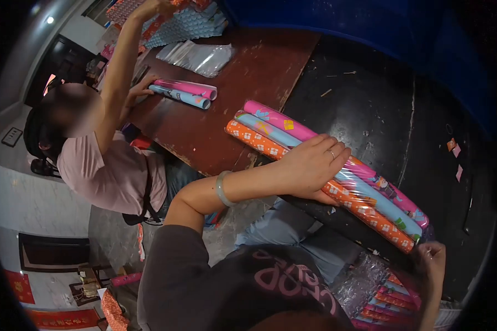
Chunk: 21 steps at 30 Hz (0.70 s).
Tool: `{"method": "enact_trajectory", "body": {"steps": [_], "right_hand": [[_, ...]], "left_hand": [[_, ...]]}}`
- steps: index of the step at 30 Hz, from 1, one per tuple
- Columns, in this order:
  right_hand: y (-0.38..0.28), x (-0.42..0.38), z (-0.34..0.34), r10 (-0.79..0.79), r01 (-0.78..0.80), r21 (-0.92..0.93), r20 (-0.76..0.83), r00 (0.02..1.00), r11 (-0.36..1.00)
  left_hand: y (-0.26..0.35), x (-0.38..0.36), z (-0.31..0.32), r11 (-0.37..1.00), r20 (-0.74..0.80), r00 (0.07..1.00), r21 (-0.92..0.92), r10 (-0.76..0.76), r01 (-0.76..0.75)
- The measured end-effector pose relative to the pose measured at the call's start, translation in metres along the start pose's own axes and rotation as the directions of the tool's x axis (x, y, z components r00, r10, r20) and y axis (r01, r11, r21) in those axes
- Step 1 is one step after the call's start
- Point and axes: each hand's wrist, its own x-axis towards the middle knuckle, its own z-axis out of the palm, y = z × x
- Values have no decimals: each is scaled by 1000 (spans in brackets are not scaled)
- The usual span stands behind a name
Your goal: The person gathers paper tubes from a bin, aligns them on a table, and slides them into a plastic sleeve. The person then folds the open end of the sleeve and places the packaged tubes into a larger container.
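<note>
My left hand point(317, 165) lies across the middle of a bundle of three paper rolls, its fingers wrapped over them. The bundle has a pink roll point(290, 126), a light blue roll point(395, 212) and an orange roll with white patterns point(259, 142), side by side in clear shiny film. It lies slantwise on the dark table top. At the bundle's lower right end, my right hand point(432, 255) has its fingers pinched together by the gathered end of the film. What exactly lies between those fingers is too small and dark to tell.
A co-worker point(107, 165) stands at the left, one hand at a pink and a blue roll point(179, 95) on the brown table point(248, 60). Flat clear bags point(199, 57) lie behind. Small paper scraps point(454, 148) are at the right. Wrapped bundles point(384, 300) sit below the table's near edge.
</note>
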Motion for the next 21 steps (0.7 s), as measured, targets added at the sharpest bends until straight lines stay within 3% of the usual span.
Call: {"method": "enact_trajectory", "body": {"steps": [1,2,4,6,8,9,10,12,14,16,21], "right_hand": [[-12,-11,0,151,-143,-70,134,979,987],[-19,-17,10,184,-177,-61,141,973,982],[-14,-15,19,-37,46,-50,180,983,998],[-29,-16,27,76,-59,-166,99,992,984],[-41,-20,36,139,-150,35,205,969,988],[-34,-19,42,78,-62,-111,149,986,992],[-31,-19,44,83,-67,-114,140,987,991],[-29,-19,50,74,-81,40,154,985,996],[-32,-16,52,125,-134,63,130,984,989],[-32,-14,52,133,-209,310,248,959,927],[-37,-12,56,159,-213,233,231,960,949]], "left_hand": [[-1,0,0,1000,30,999,10,-21,21],[0,3,2,1000,62,998,6,-28,28],[2,4,1,999,91,995,23,-34,32],[2,5,1,999,94,995,26,-37,35],[3,5,0,1000,86,996,22,-22,21],[3,5,0,999,93,995,28,-33,30],[4,6,-1,998,101,994,36,-49,45],[6,5,-1,998,89,995,39,-42,39],[6,5,-1,998,82,996,45,-38,34],[6,5,0,998,52,998,66,-28,25],[6,5,0,997,68,997,75,-21,16]]}}
